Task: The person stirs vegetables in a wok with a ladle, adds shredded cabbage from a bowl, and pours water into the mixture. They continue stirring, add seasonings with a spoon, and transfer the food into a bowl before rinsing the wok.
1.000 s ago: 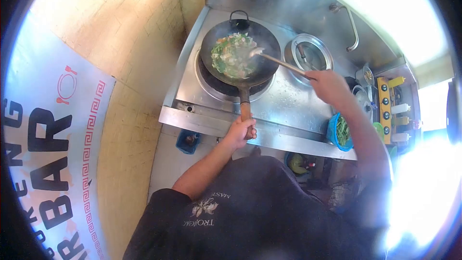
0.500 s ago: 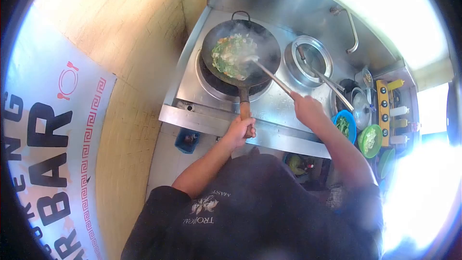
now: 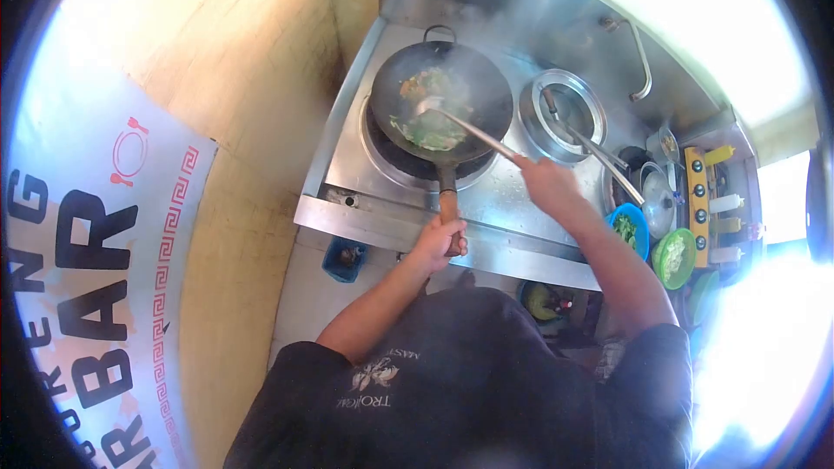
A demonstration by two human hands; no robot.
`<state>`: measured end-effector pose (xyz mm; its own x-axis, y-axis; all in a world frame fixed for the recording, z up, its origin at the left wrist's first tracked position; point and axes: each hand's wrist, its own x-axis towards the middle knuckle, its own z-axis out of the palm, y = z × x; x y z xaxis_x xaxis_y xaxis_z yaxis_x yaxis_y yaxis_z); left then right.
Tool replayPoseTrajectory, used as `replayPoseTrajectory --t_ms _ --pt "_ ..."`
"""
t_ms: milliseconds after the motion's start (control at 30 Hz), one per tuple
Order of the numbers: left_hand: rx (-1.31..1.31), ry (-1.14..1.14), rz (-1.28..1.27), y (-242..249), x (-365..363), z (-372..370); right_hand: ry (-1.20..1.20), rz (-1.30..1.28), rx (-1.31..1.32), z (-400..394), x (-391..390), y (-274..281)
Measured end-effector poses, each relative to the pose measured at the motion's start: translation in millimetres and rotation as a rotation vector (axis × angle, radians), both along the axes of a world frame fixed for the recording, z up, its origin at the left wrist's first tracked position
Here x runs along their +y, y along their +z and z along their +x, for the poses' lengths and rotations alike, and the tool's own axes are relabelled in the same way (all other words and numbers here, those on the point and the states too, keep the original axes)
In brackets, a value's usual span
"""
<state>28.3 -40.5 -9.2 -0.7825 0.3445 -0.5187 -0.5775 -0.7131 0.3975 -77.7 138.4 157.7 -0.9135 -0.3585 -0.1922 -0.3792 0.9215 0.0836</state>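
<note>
A dark wok (image 3: 486,95) sits on the left burner, with steam rising from it. My left hand (image 3: 440,243) is closed round the wok's wooden handle (image 3: 448,202). In the wok lies a mix of green leaves and orange bits (image 3: 434,135), split into an upper and a lower patch. My right hand (image 3: 547,184) grips the long handle of a wok ladle (image 3: 476,132), whose bowl is down among the food near the wok's middle. Steam partly blurs the ladle's bowl and the food.
Right of the wok stands a round metal pot (image 3: 563,115) with long-handled tools resting across it. Further right are a blue basin of greens (image 3: 641,224), a green bowl of pale pieces (image 3: 673,258) and a rack (image 3: 696,200) of squeeze bottles. A tap (image 3: 641,61) hangs at the back.
The ladle's bowl has shifted left across the wok, and the food has gone from one heap to two patches. My left hand still holds the handle. The whole view has shifted slightly.
</note>
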Motion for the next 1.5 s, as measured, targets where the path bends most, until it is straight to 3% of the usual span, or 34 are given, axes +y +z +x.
replayPoseTrajectory --t_ms 33,100,133,200,233,333,400,433,500,633,800,967,1033,1067,1167,1200,1267,1300,1333,1400,1500 --pt "0.003 -0.002 -0.008 2 -1 -1 0.007 -0.001 0.002 -1 10 1" --pt "-0.008 -0.004 -0.006 3 -2 -2 0.023 -0.469 0.061 10 27 0" --pt "-0.019 -0.008 -0.003 3 -1 -2 0.024 -0.468 0.061 16 27 8" --pt "-0.017 -0.011 0.006 1 -1 -2 -0.38 -0.674 -0.367 33 30 36" --pt "-0.013 -0.015 0.011 1 -1 -3 -0.381 -0.672 -0.366 41 29 47" --pt "-0.018 -0.019 0.012 2 -1 -3 -0.5 -0.586 -0.563 62 30 51" --pt "-0.013 -0.023 0.012 -8 2 -4 -0.097 -0.441 -0.202 70 36 20" --pt "-0.007 -0.024 0.009 -10 3 -3 -0.106 -0.44 -0.202 68 30 12" --pt "-0.01 -0.04 0.039 -11 3 -3 -0.121 0.009 -0.09 53 10 3" --pt "0.001 -0.026 0.106 -19 2 -4 -0.176 0.166 -0.096 36 22 61" --pt "0.019 -0.036 0.102 -13 5 -4 -0.067 0.233 0.024 38 52 119" --pt "0.006 -0.021 0.09 -17 9 -5 -0.021 0.108 0.048 19 52 18" --pt "0.024 -0.023 0.085 -20 8 -7 -0.085 -0.396 0.092 13 48 -10" --pt "0.025 -0.013 0.083 -20 7 -7 -0.076 -0.398 0.09 17 48 -12" --pt "0.02 -0.011 0.082 -18 11 -6 -0.578 -0.808 -0.43 52 32 15" --pt "0.024 0.001 0.062 -18 12 -5 -0.579 -0.804 -0.435 58 26 22" --pt "0.02 0.008 0.037 -17 11 -1 -0.73 -0.828 -0.683 69 14 29" --pt "0.008 0.01 0.018 -14 11 -3 -0.527 -0.661 -0.526 74 8 14" --pt "0.0 0.011 -0.001 -12 12 -5 -0.528 -0.664 -0.519 70 3 -6" --pt "-0.008 0.002 -0.018 -10 13 -5 -0.277 -0.442 -0.145 62 -7 -33" --pt "-0.026 0.008 -0.067 -7 10 -6 -0.232 -0.49 -0.062 43 -9 -40"
